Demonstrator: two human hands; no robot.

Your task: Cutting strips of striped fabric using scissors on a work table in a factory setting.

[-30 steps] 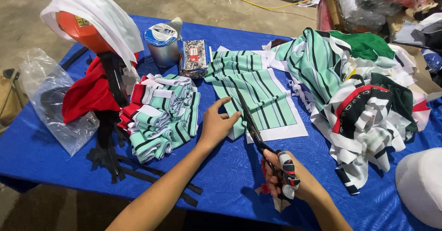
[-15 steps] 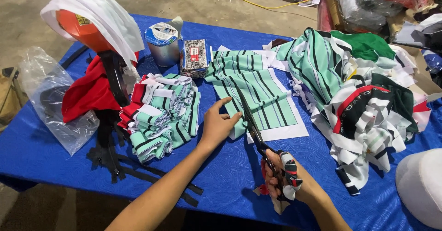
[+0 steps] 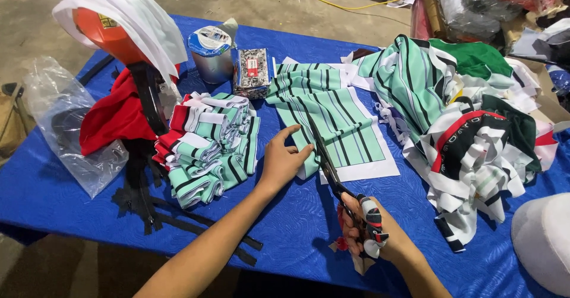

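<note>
1. Where the blue table [image 3: 71, 197] has its middle, a flat striped fabric piece [image 3: 332, 117] lies, mint green with black and white stripes, on top of a white paper pattern [image 3: 374, 167] that shows past its near and right edges.
2. Scissors [image 3: 323, 158], long dark blades, lie across the fabric's near-left part, blades close together, tips pointing to the far edge.
3. Right hand [image 3: 371, 232] fingers closed through the scissor handles, which are wrapped in red and white; hand is near the table's near edge.
4. Left hand [image 3: 284, 158] flat, fingers spread a little, pressing the fabric's near-left edge just beside the blades; grips nothing.
5. Left of that: stack of folded striped pieces [image 3: 208, 146], mint, white, red.
6. Right side of the table: heap of striped scraps [image 3: 463, 114], green, white, black, red.
7. Far edge: metal tin [image 3: 212, 54] and small patterned box [image 3: 251, 72] side by side.
8. Left edge: clear plastic bag [image 3: 68, 125], red cloth [image 3: 116, 117], black straps [image 3: 148, 203].
</note>
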